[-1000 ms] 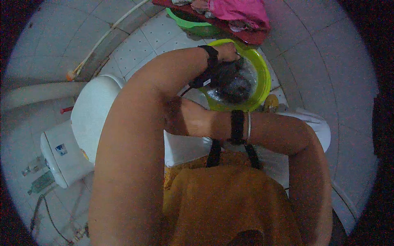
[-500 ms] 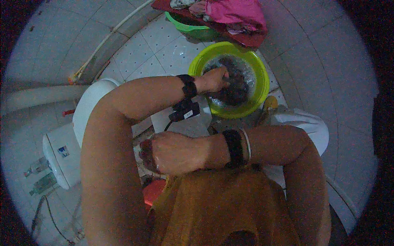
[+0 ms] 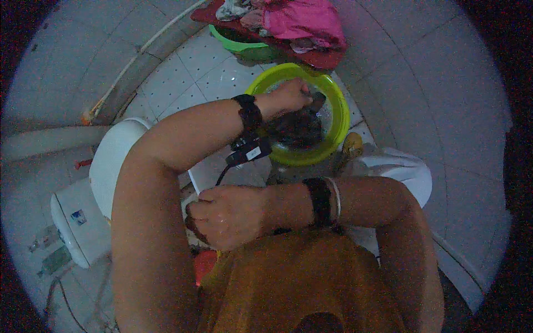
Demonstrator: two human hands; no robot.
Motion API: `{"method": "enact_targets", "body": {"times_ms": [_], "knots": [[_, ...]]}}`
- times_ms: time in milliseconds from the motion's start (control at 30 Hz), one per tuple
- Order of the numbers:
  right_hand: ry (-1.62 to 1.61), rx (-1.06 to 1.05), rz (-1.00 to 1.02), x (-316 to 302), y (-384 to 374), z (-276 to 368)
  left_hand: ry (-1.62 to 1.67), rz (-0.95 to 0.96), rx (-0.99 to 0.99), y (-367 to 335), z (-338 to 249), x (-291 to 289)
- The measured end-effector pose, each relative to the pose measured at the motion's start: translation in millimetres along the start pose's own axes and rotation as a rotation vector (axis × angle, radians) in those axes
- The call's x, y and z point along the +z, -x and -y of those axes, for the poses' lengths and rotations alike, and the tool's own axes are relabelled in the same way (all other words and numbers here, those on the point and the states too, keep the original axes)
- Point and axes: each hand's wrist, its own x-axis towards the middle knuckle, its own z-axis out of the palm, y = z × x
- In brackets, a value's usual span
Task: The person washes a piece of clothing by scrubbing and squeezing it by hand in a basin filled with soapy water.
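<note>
Blackish cloth gripped in your left hand, basin beneath; your right hand bent inward, curled, can't tell if holding anything.

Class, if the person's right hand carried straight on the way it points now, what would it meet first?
The right hand points toward the picture's left, so probably the person's own left upper arm; depth is unclear, so it might pass beneath instead.
</note>
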Motion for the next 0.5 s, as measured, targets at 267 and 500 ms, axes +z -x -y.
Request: {"method": "enact_targets", "body": {"times_ms": [267,500], "knots": [[0.087,0.058,0.031,-15.1,8.2,-12.7,-0.195,0.153,0.158,-23.9,44.5,0.6],[0.041,0.216,-0.023,-8.1,26.2,-18.2,0.036,0.181,-0.013,17.4,-1.3,-38.1]]}}
